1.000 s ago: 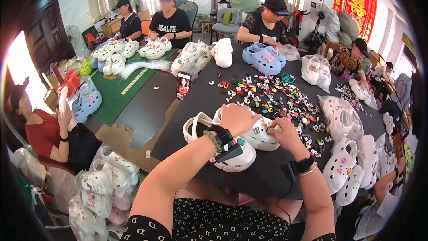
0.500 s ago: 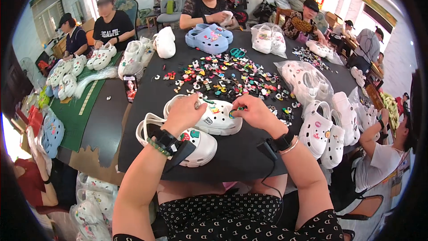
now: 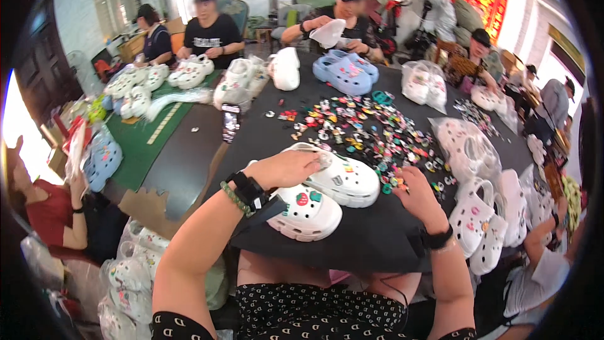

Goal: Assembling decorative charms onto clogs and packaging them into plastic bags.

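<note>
Two white clogs sit side by side near the table's (image 3: 377, 239) near edge, in front of the person. Going L to R: far L, off the table, a seated person in red (image 3: 44, 214) holds pale blue clogs (image 3: 100, 160); bagged white clogs (image 3: 135, 283) are piled below the near L corner. A green mat (image 3: 148, 145) covers the L side, w/ white clogs (image 3: 135, 88) heaped at its far end. A dark card (image 3: 230, 123) stands just past the mat's R edge, bare dark tabletop around it.

Left hand (image 3: 289, 169) lies curled over the heel of the far white clog (image 3: 343, 179), fingers closed on its rim and strap; wrist has a black watch and a green bead band. The near white clog (image 3: 306, 212) lies just under that wrist, touching the far one, its side close to the near edge; it carries red and green charms.

Right hand (image 3: 412, 195) is at the far clog's toe, fingertips pinched at small charms on the cloth; can't tell exactly what it grips. Beyond it, loose colourful charms (image 3: 358, 129) spread across mid-table, little free room there. Blue clogs (image 3: 345, 74) sit at the far edge before another worker. R edge is crowded w/ bagged white clogs (image 3: 469, 151) and more pairs (image 3: 484, 226) down to the near R corner.
</note>
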A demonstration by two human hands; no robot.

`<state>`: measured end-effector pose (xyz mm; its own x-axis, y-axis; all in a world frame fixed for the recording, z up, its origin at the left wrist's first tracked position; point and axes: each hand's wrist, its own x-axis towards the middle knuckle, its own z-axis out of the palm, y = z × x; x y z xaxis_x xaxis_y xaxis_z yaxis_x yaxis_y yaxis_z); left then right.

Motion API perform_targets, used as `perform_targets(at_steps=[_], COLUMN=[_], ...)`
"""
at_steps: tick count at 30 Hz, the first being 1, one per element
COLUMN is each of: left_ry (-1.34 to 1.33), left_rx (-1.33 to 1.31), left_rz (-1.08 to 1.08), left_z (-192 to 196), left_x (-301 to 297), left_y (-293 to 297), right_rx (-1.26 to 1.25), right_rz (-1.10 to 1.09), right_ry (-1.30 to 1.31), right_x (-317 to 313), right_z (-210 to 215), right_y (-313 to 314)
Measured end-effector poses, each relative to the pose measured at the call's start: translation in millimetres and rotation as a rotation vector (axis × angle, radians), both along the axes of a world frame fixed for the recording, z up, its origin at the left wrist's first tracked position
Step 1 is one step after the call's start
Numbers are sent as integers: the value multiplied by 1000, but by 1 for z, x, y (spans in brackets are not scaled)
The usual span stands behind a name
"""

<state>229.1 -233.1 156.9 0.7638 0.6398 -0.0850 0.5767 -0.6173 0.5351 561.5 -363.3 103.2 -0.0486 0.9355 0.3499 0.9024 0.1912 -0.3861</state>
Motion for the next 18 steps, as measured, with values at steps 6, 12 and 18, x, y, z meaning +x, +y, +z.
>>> perform_targets(at_steps=[6,12,18], left_ry=[108,-3,-124], left_rx=[12,204,470], left_rz=[-129,-177,-229], left_z=[-4,-39,-55], left_x=[-60,-41,-46], left_y=[19,18,20], right_rx=[-28,-114,-93], right_rz=[42,28,-19], right_ry=[67,137,99], right_x=[-27,-49,-58], right_z=[-15,-45,-64], right_y=[-53,-79,-80])
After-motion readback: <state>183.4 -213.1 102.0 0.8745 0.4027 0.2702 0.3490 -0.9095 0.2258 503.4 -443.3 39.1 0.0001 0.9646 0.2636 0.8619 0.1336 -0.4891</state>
